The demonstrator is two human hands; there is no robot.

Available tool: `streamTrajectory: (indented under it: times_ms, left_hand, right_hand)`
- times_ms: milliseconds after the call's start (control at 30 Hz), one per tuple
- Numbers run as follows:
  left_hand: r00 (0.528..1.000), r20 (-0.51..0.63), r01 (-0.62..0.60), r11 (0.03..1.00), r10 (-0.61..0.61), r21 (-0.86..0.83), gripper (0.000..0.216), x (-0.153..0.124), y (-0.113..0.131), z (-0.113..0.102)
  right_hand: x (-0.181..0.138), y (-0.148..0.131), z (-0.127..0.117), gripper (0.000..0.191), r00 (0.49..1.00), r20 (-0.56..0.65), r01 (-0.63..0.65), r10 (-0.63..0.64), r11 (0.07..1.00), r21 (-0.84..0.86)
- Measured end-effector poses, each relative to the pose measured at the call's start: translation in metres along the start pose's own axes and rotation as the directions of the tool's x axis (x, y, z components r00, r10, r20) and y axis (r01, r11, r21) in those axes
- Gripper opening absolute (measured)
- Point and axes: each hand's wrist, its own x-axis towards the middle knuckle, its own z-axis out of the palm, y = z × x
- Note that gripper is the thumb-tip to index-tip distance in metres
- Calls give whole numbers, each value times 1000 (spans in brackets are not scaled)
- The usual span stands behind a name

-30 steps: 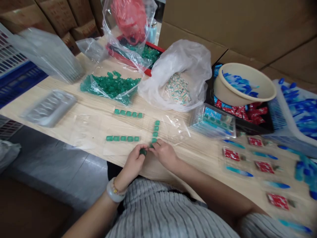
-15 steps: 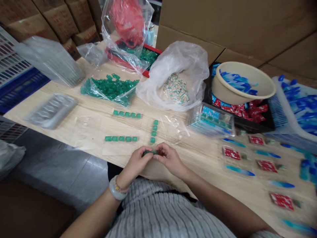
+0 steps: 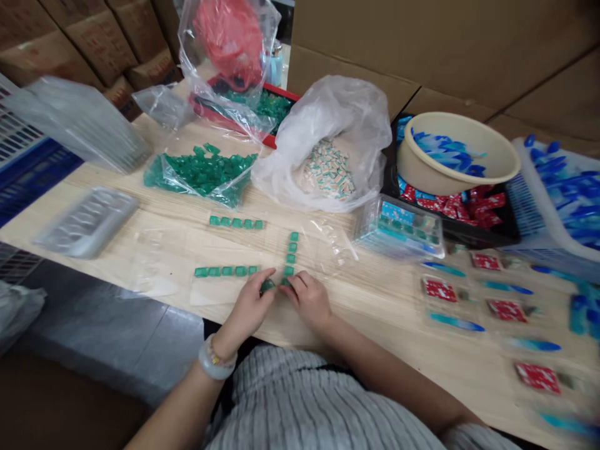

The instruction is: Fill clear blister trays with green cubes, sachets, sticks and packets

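Note:
My left hand (image 3: 253, 305) is closed around a small translucent green block (image 3: 267, 285), just above the tabletop. The fingertips of my right hand (image 3: 310, 302) pinch another green block (image 3: 286, 281) at the near end of an upright column of green blocks (image 3: 292, 247). Left of my hands, a row of several green blocks (image 3: 227, 270) lies on a clear plastic sleeve. Farther back is a second row of green blocks (image 3: 236, 223), also on clear plastic.
Behind the rows are a bag of loose green blocks (image 3: 201, 172) and a white bag of small striped pieces (image 3: 328, 169). A grey plastic tray (image 3: 87, 222) lies left. To the right stand clear boxes (image 3: 398, 228), a beige basin (image 3: 459, 153) and packets with blue sticks (image 3: 457, 322).
My hands have moved apart from each other. My right hand has brought a green block to the column's near end, while my left hand keeps one. The view has shifted slightly.

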Motion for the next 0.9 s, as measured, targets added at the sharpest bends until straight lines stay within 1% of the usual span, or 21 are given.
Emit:
streamTrajectory:
  times_ms: [67,133,233,267,333,400,433,467,533,567,600,633,700,800,900]
  left_hand:
    - [998,45,39,996,-35,-80,40,-2,1,-3]
    - [997,73,51,985,-39,-163,40,-5,4,-4]
    - [997,80,30,972,-11,-232,25,-8,11,-2]
    - [997,76,21,975,-4,-221,21,-9,13,-1]
    - [999,42,-15,988,22,-151,20,-8,17,0]
    - [998,-22,-61,996,59,-71,24,-6,20,-1]
    - [996,-52,-71,996,69,-45,26,-4,21,-2]
    - [995,-73,-70,997,68,-29,30,-2,22,-3]
    - [995,-87,-45,999,42,-25,37,1,24,-3]
    - [996,-87,-39,999,36,-32,39,3,25,-1]
    - [996,-83,-45,998,41,-37,41,6,27,2]
    - [996,-74,-62,997,59,-36,40,9,31,7]
    - [992,-28,-122,992,122,-6,35,15,40,21]
    - [970,66,-241,964,235,111,26,28,57,43]
    - [948,142,-307,934,284,182,26,40,68,61]
  right_hand:
    - [-5,2,-1,23,999,-28,19,-19,1000,14]
    - [-9,3,-2,20,999,-28,31,-29,998,59]
    - [-10,1,-4,15,1000,16,-27,26,997,70]
    - [-9,-1,-5,15,998,33,-60,59,997,49]
    - [-9,-5,-9,15,991,68,-118,116,993,14]
    - [-11,-5,-17,16,987,92,-134,129,990,48]
    - [-14,-1,-24,17,989,80,-129,122,988,87]
    - [-17,5,-31,19,992,43,-119,115,985,126]
    - [-25,25,-45,25,991,-75,-96,109,983,156]
    - [-29,38,-51,26,987,-125,-88,105,987,137]
    - [-32,50,-55,26,984,-151,-77,91,992,99]
    - [-34,61,-58,24,986,-153,-62,69,997,52]
    - [-39,75,-58,21,994,-112,-16,12,999,-34]
    - [-48,71,-50,19,996,-84,12,-18,998,-67]
    - [-60,59,-48,19,990,-134,-32,35,999,23]
